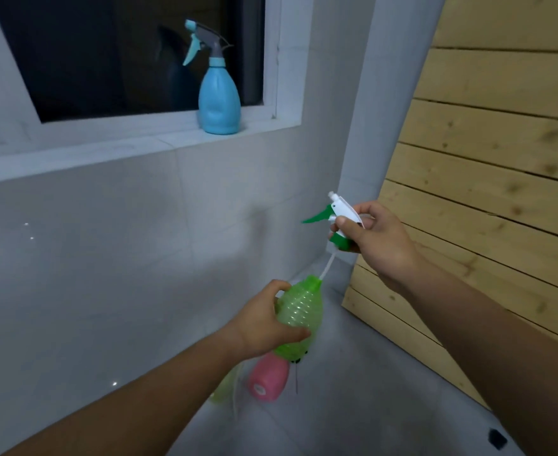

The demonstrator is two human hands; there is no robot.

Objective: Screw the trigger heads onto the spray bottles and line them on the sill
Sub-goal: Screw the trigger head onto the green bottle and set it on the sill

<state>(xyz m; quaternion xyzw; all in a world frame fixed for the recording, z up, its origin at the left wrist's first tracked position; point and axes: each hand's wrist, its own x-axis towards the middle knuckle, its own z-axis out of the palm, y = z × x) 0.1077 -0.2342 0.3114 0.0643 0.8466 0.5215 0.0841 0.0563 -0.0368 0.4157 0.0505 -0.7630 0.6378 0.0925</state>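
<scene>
Left hand (264, 320) is wrapped round the green bottle (299, 312), tilted with its neck toward 1 o'clock. Right hand (374, 240) pinches the white-and-green trigger head (335, 218) just above it, not screwed on; its dip tube (326, 266) runs down to the bottle mouth. Blue bottle (219, 97), head on, stands upright on the sill (123, 139) at 11 o'clock, near the sill's right end, lots of bare ledge to its left. Pink bottle (267, 376) lies on the floor (369, 390) at 6 o'clock. Wood slat panel (485, 159) crowds the right. Pink bottle's round label is too blurry to read.
</scene>
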